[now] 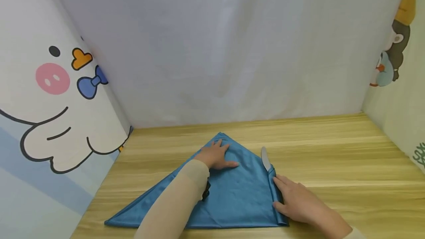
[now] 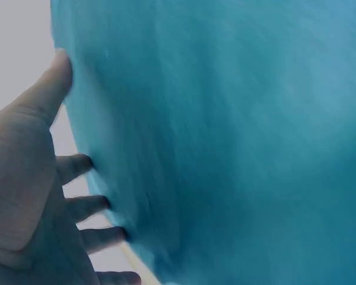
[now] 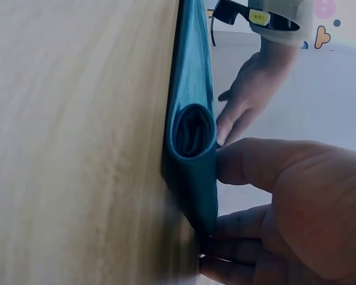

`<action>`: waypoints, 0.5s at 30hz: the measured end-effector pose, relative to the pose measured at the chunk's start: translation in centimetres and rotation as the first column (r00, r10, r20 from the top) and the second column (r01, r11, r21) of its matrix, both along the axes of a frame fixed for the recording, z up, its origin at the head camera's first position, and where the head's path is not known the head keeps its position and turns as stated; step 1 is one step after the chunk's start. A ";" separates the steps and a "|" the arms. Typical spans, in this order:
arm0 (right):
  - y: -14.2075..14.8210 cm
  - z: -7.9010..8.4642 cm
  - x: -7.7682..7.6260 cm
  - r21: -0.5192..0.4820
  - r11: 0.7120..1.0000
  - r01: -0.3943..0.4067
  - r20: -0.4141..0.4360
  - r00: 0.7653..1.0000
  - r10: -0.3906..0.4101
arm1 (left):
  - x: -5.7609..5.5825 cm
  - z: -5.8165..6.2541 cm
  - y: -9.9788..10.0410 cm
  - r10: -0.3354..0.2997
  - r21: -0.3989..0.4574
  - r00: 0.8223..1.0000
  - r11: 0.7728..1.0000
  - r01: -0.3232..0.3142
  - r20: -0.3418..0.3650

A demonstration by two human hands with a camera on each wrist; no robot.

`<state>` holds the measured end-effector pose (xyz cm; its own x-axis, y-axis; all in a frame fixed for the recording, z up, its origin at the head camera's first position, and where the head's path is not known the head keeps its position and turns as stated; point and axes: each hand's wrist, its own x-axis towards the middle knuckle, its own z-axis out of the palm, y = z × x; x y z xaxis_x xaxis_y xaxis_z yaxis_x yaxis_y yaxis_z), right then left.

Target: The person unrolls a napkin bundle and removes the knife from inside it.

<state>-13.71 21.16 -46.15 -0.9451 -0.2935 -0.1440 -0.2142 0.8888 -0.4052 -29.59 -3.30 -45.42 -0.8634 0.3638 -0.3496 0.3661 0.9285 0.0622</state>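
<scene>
A blue satiny cloth napkin [image 1: 242,191] lies folded in a triangle on the table, its peak at the back. Along its right side the edge is rolled around a table knife [image 1: 265,159]; the pale blade sticks out at the back, the rest hidden inside. My left hand [image 1: 216,156] rests on the cloth near the peak, fingers spread. My right hand [image 1: 293,199] lies over the roll from the right, thumb and fingertips touching it. In the right wrist view the rolled end [image 3: 193,132] shows as a round coil beside my thumb [image 3: 234,163].
The wood-grain table [image 1: 345,158] extends right of and behind the cloth. A white curtain [image 1: 232,54] stands along the back edge. Side panels with cartoon prints, such as a white bird [image 1: 66,128], border the left and right. A dark wrist strap [image 1: 206,191] shows at my left forearm.
</scene>
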 end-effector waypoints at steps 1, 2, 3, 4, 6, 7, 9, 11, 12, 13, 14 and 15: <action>0.0 0.0 0.0 0.001 1.000 0.002 -0.001 1.000 -0.002 | 0.2 0.1 -0.5 -0.001 0.000 1.000 1.000 0.001 -0.001; 0.0 0.0 0.1 0.003 1.000 0.001 -0.001 1.000 -0.001 | 0.5 0.2 -1.0 -0.007 -0.003 1.000 1.000 0.007 -0.004; 0.0 0.0 0.1 0.004 1.000 -0.001 -0.003 1.000 0.001 | 0.9 0.4 -1.6 -0.018 -0.011 1.000 1.000 0.018 -0.011; 0.0 0.1 0.1 0.005 1.000 -0.003 -0.005 1.000 0.003 | 1.4 0.6 -2.2 -0.027 -0.014 1.000 1.000 0.027 -0.013; -0.1 0.1 0.2 0.006 1.000 -0.006 -0.007 1.000 0.006 | 2.8 1.1 -3.5 -0.057 -0.020 0.998 0.998 0.056 -0.025; -0.1 0.1 0.2 0.007 1.000 -0.005 -0.004 1.000 0.005 | 3.7 1.3 -4.2 -0.071 -0.030 0.997 0.997 0.070 -0.033; -0.1 0.2 0.3 0.009 1.000 -0.007 -0.004 1.000 0.007 | 5.6 1.8 -5.4 -0.088 -0.044 0.995 0.995 0.086 -0.037; -0.2 0.3 0.4 0.014 1.000 -0.007 -0.006 1.000 0.007 | 7.5 2.0 -6.7 -0.084 -0.056 0.996 0.995 0.083 -0.015; -0.2 0.4 0.4 0.019 1.000 -0.008 -0.010 1.000 0.008 | 8.5 2.1 -7.2 -0.076 -0.063 0.997 0.995 0.076 -0.001; -0.2 0.5 0.5 0.024 1.000 -0.012 -0.019 1.000 0.013 | 9.4 2.1 -7.8 -0.070 -0.069 0.997 0.995 0.071 0.016; -0.3 0.5 0.6 0.030 0.999 -0.019 -0.032 0.999 0.020 | 10.2 2.0 -8.3 -0.062 -0.067 0.998 0.996 0.064 0.030; -0.4 0.6 0.6 0.037 0.999 -0.027 -0.041 0.999 0.029 | 10.9 1.9 -8.9 -0.049 -0.064 0.998 0.997 0.051 0.043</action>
